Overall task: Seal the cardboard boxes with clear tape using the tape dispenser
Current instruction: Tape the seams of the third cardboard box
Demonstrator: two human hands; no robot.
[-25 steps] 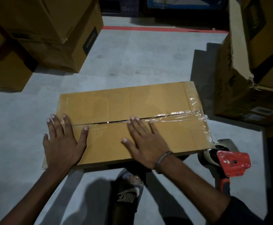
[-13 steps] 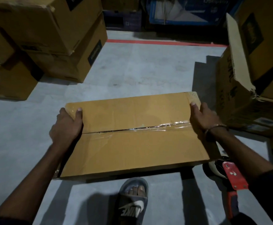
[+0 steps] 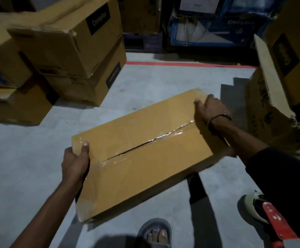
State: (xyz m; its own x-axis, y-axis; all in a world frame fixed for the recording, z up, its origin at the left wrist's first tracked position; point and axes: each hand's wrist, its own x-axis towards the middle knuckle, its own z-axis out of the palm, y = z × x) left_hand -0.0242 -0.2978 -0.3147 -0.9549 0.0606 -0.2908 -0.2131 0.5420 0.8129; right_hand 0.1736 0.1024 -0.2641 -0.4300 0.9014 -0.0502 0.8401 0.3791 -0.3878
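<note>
On grey concrete floor (image 3: pixel 29 158), a flat tan cardboard box (image 3: pixel 145 158), glossy tape (image 3: pixel 163 136) crinkled along its seam, gripped endwise between left hand (image 3: pixel 75 161) and right hand (image 3: pixel 209 110).

A beaded bracelet (image 3: pixel 219 117), a dark sleeve (image 3: pixel 279 176) and a grey slide sandal (image 3: pixel 154 231) are worn.

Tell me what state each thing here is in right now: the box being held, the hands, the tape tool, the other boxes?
Flat box: flaps closed, clear tape along seam, held at both ends.
Left hand: grips the near-left end.
Right hand: grips the far-right end.
Tape dispenser: on the floor, unheld.
Right-side carton: flap open, edge torn.
Stacked cartons: closed, dented.
</note>
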